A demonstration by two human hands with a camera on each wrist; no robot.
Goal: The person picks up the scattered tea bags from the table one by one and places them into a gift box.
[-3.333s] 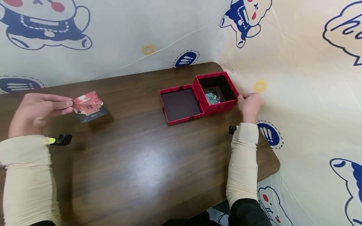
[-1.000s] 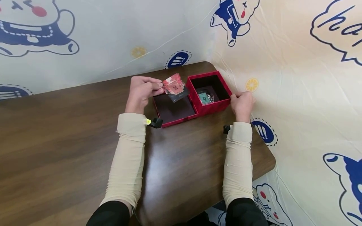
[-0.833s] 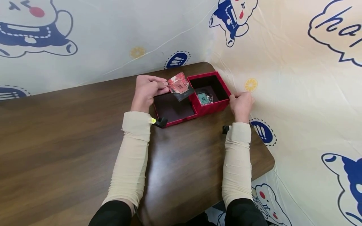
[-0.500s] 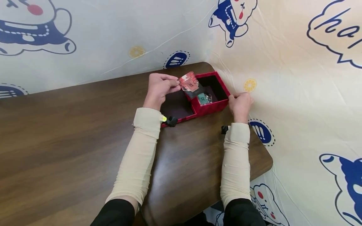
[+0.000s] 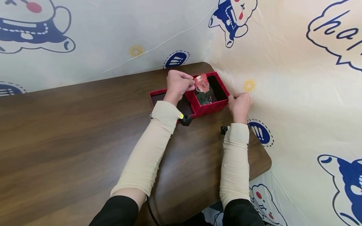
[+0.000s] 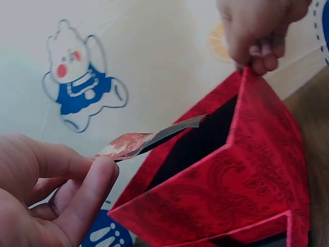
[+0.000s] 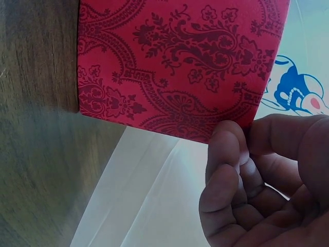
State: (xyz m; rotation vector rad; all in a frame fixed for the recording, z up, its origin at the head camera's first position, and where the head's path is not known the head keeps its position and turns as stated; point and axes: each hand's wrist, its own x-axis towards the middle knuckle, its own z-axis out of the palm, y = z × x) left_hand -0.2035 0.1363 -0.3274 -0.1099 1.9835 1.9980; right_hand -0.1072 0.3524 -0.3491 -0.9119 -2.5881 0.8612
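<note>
holding the small red foil packet (image 5: 201,84) pinched in my left hand (image 5: 176,84), i should lower it flat into the red patterned cardboard box (image 5: 210,108), my right hand (image 5: 240,103) gripping its corner.

Home-like corner: wooden table (image 5: 85,131), cartoon-print sheets (image 5: 282,47).

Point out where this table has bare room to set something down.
The table is bare across its whole left stretch, from the wall edge to the near edge, left of the left hand's sleeve. A narrower bare strip lies between the two forearms. The far right corner is crowded: red box, lid, right hand.
</note>
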